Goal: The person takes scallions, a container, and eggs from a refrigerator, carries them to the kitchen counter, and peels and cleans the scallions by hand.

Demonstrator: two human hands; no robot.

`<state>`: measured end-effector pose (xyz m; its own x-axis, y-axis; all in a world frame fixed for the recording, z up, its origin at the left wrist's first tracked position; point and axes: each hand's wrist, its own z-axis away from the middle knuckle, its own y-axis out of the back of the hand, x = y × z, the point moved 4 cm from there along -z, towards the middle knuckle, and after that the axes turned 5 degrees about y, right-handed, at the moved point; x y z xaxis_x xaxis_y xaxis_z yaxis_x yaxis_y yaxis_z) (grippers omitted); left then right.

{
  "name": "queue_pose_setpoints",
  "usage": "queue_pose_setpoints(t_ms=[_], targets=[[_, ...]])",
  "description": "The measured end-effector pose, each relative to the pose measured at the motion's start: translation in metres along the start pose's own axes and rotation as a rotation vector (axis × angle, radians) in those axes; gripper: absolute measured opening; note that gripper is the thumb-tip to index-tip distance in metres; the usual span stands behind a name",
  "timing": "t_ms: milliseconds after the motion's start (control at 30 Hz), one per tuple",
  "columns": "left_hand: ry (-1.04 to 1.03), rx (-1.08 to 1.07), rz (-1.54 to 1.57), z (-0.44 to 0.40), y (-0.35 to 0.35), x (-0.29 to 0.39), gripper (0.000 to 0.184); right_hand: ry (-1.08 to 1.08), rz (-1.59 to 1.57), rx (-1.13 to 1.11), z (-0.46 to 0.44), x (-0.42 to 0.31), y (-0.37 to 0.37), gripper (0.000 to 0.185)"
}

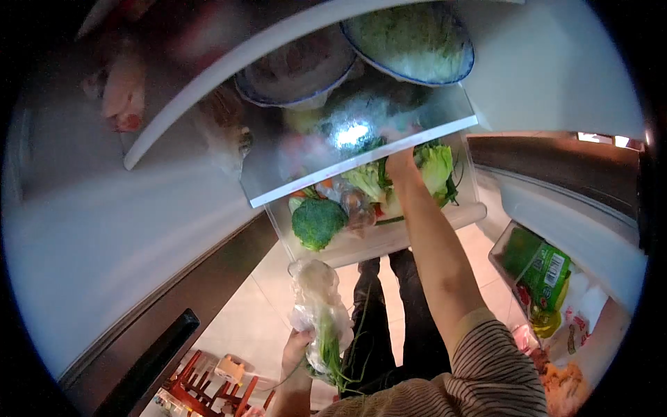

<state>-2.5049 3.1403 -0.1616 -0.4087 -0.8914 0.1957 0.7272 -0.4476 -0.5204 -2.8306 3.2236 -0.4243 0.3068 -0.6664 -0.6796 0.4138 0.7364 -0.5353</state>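
My left hand (297, 347) is closed around a clear plastic bag (316, 295) with long green stalks (328, 344) in it, some hanging out below. The bag is in front of the open fridge drawer (347, 257). My right hand (400, 161) reaches into the drawer under the glass shelf's front edge (368, 161). It is beside leafy greens (436, 169), and its fingers are hidden by the shelf edge and the greens. Broccoli (318, 224) and a bagged item (359, 212) lie at the drawer's left.
Two blue-rimmed bowls (410, 42) (299, 69) stand on the glass shelf. The fridge door at the right holds a bin with a green package (545, 278). A dark door handle (149, 365) is at the lower left, near red wooden furniture (191, 386) on the floor.
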Motion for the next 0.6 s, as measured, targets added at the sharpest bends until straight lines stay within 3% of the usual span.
queue_pose_setpoints(t_ms=[133, 200, 233, 267, 333, 500, 567, 600], targets=[[-0.01, -0.064, 0.073, 0.002, 0.009, -0.001, 0.067, 0.117, -0.031, -0.1, -0.001, 0.004, 0.003, 0.022], [0.004, -0.086, 0.124, 0.004, 0.012, -0.004, 0.069, 0.002, -0.046, 0.11, -0.007, 0.01, 0.019, 0.023], [0.007, -0.075, 0.117, 0.006, 0.005, -0.001, 0.069, 0.08, -0.167, -0.079, -0.009, 0.005, 0.016, 0.027], [0.01, -0.064, 0.111, 0.007, 0.001, 0.001, 0.069, 0.081, -0.042, 0.016, -0.009, 0.006, 0.023, 0.026], [0.057, 0.007, 0.111, 0.009, 0.017, -0.005, 0.068, -0.109, -0.036, 0.153, -0.007, 0.002, 0.019, 0.03], [-0.016, 0.057, 0.049, 0.018, 0.027, -0.005, 0.061, -0.144, -0.023, -0.012, -0.006, 0.009, 0.006, 0.018], [0.0, -0.003, 0.056, 0.019, 0.042, -0.014, 0.06, 0.11, 0.32, -0.197, -0.017, 0.016, 0.023, 0.014], [0.01, -0.034, 0.063, 0.018, 0.046, -0.016, 0.059, 0.31, 0.642, -0.406, -0.023, 0.014, 0.033, 0.015]])
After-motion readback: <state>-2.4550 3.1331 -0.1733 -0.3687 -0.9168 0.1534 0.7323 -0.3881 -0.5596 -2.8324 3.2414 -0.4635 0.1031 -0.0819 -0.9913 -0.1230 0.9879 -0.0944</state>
